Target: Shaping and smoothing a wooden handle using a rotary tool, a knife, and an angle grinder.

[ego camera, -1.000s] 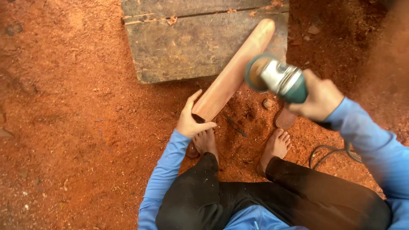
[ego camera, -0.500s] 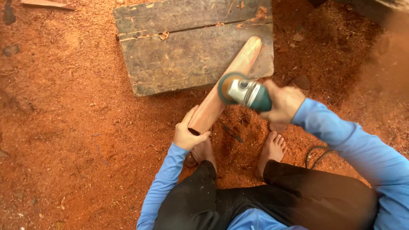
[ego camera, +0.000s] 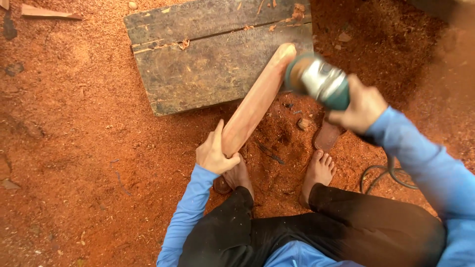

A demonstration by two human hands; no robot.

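**Grinder on the far end, near end pinned tight**

The long reddish wooden piece (ego camera: 255, 101) lies slanted, its far tip propped on the dark plank (ego camera: 208, 64) and its near end down by the person's bare feet. That slope looks deliberate: the plank lifts the tip off the sawdust-covered ground (ego camera: 74, 163) so the tool can get at it. The left hand (ego camera: 213, 154) is wrapped closed around the near end, thumb up along the wood, bracing it against the left foot (ego camera: 239, 174) so it cannot roll. Up and to the right of that hand, the right hand (ego camera: 363, 105) is clenched on the body of a green and silver angle grinder (ego camera: 319, 80), its blurred head just beside the tip of the wood; whether it touches I cannot tell. A cord (ego camera: 383, 173) loops on the ground below the right wrist.

Against half a second ago, the grinder sits further up the wood, near the tip instead of mid-length, while the left hand's grip looks unchanged.
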